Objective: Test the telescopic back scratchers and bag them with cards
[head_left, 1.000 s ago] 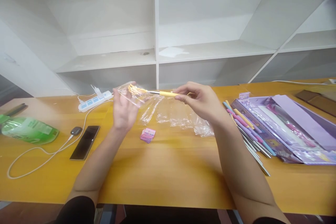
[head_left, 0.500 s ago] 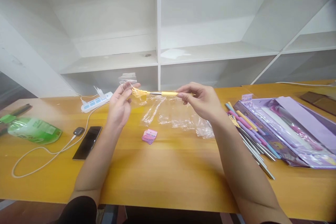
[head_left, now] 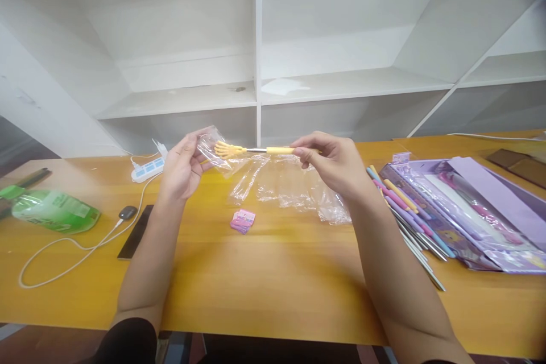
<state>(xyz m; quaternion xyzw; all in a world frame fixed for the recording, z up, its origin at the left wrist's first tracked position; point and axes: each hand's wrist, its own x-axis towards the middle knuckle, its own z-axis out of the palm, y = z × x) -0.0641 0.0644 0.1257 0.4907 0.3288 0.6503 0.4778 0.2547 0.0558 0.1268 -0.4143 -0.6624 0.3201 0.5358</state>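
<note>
My right hand (head_left: 326, 160) is closed on the yellow handle of a back scratcher (head_left: 279, 151), held level above the table. Its metal shaft runs left to a yellow, hand-shaped end. Around or just behind that end lies a clear plastic bag (head_left: 207, 143); I cannot tell whether the tip is still inside. My left hand (head_left: 184, 164) pinches the bag's left edge. Several flattened clear bags (head_left: 294, 187) lie on the table beneath the scratcher. Nearer to me is a small pile of pink cards (head_left: 243, 220).
Right of my arm, several colourful back scratchers (head_left: 409, 210) lie beside a purple display box (head_left: 460, 222). On the left are a green bottle (head_left: 57, 210), a phone (head_left: 135, 233), a white cable (head_left: 91, 249) and a power strip (head_left: 147, 170). White shelving (head_left: 258, 57) stands behind the table.
My left hand has moved left with the bag's edge, away from the scratcher's hand-shaped end, and the bag is stretched out. The scratcher and my right hand have shifted slightly right.
</note>
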